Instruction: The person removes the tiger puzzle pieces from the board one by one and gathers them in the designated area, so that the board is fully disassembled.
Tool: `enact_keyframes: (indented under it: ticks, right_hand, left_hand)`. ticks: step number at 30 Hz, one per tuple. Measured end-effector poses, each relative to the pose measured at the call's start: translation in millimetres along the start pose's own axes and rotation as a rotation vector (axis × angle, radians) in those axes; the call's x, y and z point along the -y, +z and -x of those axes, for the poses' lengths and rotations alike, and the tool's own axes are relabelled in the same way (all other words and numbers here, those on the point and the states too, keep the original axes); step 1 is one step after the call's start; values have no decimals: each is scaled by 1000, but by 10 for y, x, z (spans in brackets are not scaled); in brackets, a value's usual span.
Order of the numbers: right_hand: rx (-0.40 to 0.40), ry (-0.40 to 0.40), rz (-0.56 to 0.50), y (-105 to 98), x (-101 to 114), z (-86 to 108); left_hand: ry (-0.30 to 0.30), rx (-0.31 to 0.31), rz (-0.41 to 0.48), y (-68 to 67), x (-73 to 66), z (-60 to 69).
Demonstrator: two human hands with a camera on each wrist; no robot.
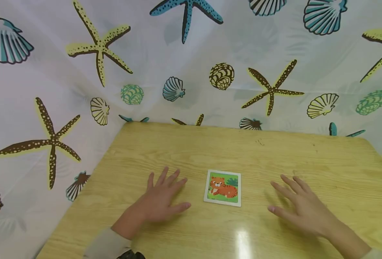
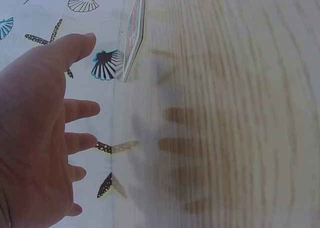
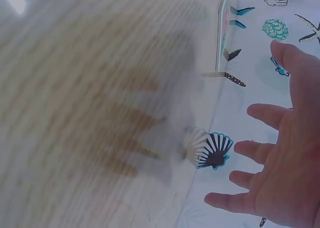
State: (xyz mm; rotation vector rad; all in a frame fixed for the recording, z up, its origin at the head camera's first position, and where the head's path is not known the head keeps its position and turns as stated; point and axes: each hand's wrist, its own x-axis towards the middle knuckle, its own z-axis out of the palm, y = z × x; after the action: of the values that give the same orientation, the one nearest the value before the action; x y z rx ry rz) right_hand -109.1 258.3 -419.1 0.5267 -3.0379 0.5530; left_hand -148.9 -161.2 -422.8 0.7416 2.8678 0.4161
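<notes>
A square picture puzzle (image 1: 223, 188) with a white border lies on the wooden table, showing an orange tiger on green. To its left, my left hand (image 1: 160, 201) hovers palm down with its fingers spread, holding nothing. Off to the right of the puzzle is my right hand (image 1: 304, 210), fingers also spread and nothing in its grasp. The left wrist view shows the puzzle's edge (image 2: 134, 35) beyond the left thumb, apart from it. In the right wrist view the puzzle's thin side (image 3: 223, 30) appears past the right hand (image 3: 285, 153).
The light wooden table (image 1: 178, 151) has a glossy top with reflections of the hands. A white curtain (image 1: 191, 54) printed with starfish and shells hangs behind it and along its left side. A dark wristband (image 1: 130, 254) sits at the left cuff.
</notes>
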Motion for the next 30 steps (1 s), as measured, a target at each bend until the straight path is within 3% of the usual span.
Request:
enact_keyframes:
  ticks: [9,20,26,30]
  right_hand:
    - [-65,-38,-14,52,69,-96]
    - [-32,-18,-150,99,137,-247]
    - [-49,-46,-170,122,182,-313]
    - [-36,-24,-193,133,200,-349]
  left_hand:
    - [2,46,38,70,-54,-46]
    - [24,53,87,111,-106,-109]
    - [34,52,141,156,-179,-166]
    - [53,42,167,190,-225,-185]
